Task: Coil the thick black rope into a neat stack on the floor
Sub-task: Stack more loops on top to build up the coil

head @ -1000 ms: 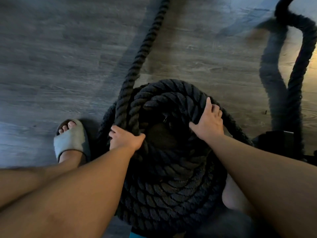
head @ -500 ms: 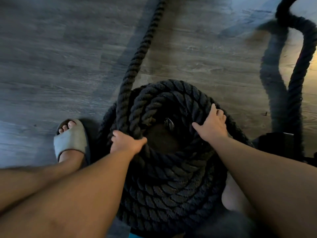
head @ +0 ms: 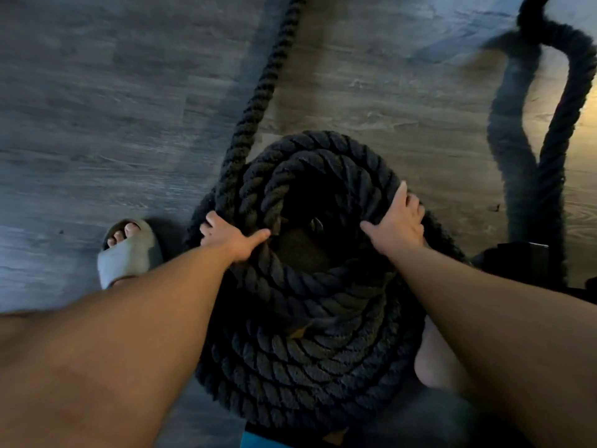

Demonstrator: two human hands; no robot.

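While most of the thick black rope (head: 310, 321) sits stacked in rings on the floor (head: 97, 108) at centre frame, I judge it unfinished: loose lengths run to the top edge and upper right. The left hand (head: 231, 237) grips the incoming strand; the right hand (head: 395, 226) lies spread on the top ring.

The rope (head: 255, 101) runs out past the top edge, so its far end is unseen. At upper right a loop (head: 555, 101) of it is smeared by blur and cut off by the top edge. Fingertips of the left hand (head: 226, 236) vanish behind the strand on the left side of the coil (head: 307, 357). A small pale bit (head: 316, 223) in the coil's dark middle is too small to tell. A teal thing (head: 258, 441) is cut off at the bottom edge. The left forearm covers the heel of the slipper (head: 129, 253).
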